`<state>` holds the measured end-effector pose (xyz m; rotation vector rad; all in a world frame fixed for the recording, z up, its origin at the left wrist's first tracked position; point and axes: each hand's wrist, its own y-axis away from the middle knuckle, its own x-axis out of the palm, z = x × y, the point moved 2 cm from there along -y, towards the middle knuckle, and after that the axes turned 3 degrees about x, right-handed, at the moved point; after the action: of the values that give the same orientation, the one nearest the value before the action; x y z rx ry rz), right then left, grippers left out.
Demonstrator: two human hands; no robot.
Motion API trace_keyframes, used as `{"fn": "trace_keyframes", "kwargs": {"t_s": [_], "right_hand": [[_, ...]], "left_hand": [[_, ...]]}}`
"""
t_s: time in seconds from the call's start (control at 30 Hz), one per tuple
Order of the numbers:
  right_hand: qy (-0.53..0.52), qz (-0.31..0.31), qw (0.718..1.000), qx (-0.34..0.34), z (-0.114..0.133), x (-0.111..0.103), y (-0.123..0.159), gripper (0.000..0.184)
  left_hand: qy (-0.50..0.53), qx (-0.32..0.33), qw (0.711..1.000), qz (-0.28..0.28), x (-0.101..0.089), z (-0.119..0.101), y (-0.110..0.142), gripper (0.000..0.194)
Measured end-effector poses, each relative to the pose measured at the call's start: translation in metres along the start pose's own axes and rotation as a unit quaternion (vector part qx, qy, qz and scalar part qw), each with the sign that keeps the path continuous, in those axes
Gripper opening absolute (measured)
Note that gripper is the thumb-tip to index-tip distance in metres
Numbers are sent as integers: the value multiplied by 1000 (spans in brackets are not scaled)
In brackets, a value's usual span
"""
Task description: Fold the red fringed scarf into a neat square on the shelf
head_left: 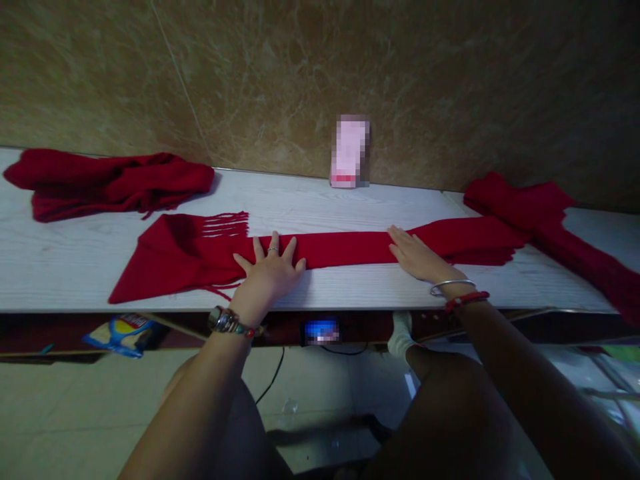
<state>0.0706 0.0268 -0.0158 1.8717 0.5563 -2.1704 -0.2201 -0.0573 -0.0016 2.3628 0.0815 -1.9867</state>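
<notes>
A long red scarf [345, 249] lies flattened into a narrow strip along the white tabletop [310, 283]. My left hand [273, 270] presses on it with fingers spread, beside the folded left end where the fringe shows. Farther right, my right hand [415, 255] rests on the strip, its fingers stretched out and fairly close together. Neither hand grips anything. Past my right hand the scarf widens and its right end meets another red cloth [525, 203], which trails to the table's right front edge. Where one cloth stops and the other starts is hard to tell.
Another bunched red scarf [115, 183] lies at the back left. A pink box-like item [350, 152], blurred, stands against the marbled wall [275, 80]. On the shelf below the front edge are a blue snack bag [124, 335] and a blurred lit screen [321, 331].
</notes>
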Motion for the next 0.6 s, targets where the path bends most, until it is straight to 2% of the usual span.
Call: {"fn": "trace_keyframes", "kwargs": {"t_s": [0.1,0.17,0.23,0.33,0.47,0.53,0.6], "right_hand": [[33,-21,999,21,-26,-6,5,51],[43,-30,998,16,-24,-10,5,51],[32,-30,999,1,-9,-12,5,51],[-12,-14,999,-42,29,-11,2,53],[-47,22,993,-102,72,-2,0,54],[-48,33,993,-103,77,2,0,53],[-44,30,994,-90,70,4,0,51]], "left_hand": [[-2,-18,1000,16,-5,-5,1,56],[-10,-27,999,17,-9,-11,4,54],[-17,-21,1000,1,-13,-20,6,54],[-15,34,999,-24,-14,-36,6,58],[-5,96,995,15,-6,-47,1,58],[-6,97,994,42,-3,-47,-1,57],[-11,96,993,60,-4,-45,-2,58]]}}
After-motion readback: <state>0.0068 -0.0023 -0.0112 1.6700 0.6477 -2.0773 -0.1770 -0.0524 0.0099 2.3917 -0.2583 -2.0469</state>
